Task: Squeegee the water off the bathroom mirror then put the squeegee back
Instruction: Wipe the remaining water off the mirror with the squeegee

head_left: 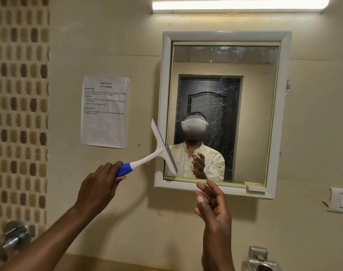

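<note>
Head camera: the left hand (100, 184) grips the blue-handled squeegee (159, 151), its blade at the lower-left edge of the framed bathroom mirror (225, 114), the right hand (213, 208) open below; streaks suggest wiping is unfinished, the squeegee's return pending.

the squeegee (162, 147) crosses the mirror's (245, 114) lower left corner; a paper sheet (105, 112) hangs on the wall left of it.
</note>
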Demonstrator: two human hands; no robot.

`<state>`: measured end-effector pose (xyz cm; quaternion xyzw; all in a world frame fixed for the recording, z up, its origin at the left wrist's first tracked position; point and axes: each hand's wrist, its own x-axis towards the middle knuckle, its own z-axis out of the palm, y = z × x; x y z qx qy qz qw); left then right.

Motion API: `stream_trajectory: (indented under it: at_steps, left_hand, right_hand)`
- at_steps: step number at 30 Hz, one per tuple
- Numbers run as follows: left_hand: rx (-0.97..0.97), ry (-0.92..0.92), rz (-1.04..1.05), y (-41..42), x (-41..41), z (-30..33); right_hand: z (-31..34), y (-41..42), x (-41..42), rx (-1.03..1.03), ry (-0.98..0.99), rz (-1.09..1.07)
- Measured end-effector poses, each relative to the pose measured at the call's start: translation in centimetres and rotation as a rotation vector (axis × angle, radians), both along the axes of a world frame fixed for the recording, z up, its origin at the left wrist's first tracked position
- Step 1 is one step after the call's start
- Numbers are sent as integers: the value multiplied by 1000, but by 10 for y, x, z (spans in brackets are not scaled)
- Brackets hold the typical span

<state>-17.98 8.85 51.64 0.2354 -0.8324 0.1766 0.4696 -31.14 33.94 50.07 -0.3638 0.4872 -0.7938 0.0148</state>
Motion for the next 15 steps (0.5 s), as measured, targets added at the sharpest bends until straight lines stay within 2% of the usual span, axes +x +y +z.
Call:
stream_trajectory:
  at_steps: [11,15]
  left_hand:
    - [153,138,-103,34,-10,-15]
    - [288,201,-171,49,-22,-27]
  right_hand:
    - [-8,-7,10,55,-9,36]
    - [-12,-9,8,77,-18,28]
